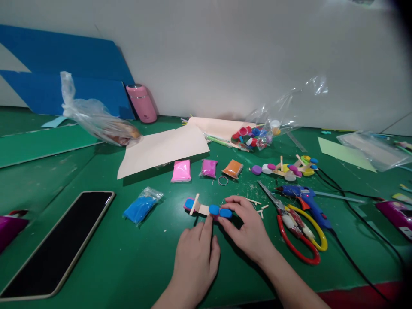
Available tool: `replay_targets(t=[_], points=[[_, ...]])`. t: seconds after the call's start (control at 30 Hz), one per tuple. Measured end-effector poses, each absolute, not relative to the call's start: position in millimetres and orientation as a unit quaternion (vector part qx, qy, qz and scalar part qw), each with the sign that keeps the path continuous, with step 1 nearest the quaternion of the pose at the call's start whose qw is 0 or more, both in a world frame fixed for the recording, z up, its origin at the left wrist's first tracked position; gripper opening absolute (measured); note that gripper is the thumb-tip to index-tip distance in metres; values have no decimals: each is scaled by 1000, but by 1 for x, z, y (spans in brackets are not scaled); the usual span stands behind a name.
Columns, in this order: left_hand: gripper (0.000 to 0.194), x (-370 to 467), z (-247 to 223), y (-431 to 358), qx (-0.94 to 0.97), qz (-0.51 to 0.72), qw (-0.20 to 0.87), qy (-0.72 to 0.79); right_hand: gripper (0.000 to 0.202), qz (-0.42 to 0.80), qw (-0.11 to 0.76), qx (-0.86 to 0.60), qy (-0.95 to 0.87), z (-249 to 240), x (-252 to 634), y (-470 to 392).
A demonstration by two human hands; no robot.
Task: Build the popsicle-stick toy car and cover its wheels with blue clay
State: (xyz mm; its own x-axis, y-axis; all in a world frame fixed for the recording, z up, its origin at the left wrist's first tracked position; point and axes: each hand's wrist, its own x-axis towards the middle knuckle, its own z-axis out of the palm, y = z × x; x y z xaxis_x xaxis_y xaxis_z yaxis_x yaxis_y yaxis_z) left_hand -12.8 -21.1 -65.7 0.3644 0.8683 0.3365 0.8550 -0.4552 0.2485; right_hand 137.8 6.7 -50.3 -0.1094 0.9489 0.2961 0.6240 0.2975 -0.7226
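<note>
A small craft-stick model [203,209] lies on the green table in front of me. It has a flat wooden stick with a thin crosspiece near its left end, and blue clay-topped pieces at both ends. My right hand [246,225] pinches its right end between thumb and fingers, around the rightmost blue piece [225,213]. With the index fingertip, my left hand [195,253] touches the near side of the other blue piece [213,209]; its thumb stands apart and the remaining fingers are loosely bent. Wooden stick bits [262,211] lie beyond my right hand.
Scissors [298,231] and a blue glue gun [305,199] with its cable lie at right. Behind are clay packets [181,171], another stick-and-cap model [289,167] and a bag of bottle caps [254,136]. A blue clay bag [141,207] and phone [61,244] lie left.
</note>
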Motion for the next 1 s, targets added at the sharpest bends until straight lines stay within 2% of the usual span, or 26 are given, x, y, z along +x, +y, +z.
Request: replay_targets(t=[0.3, 1.0], points=[[35, -10, -65, -19, 826, 167, 3, 538, 18, 207, 389, -550, -710, -55, 138, 7], [36, -11, -65, -19, 829, 172, -11, 531, 13, 214, 402, -557, -695, -58, 136, 7]])
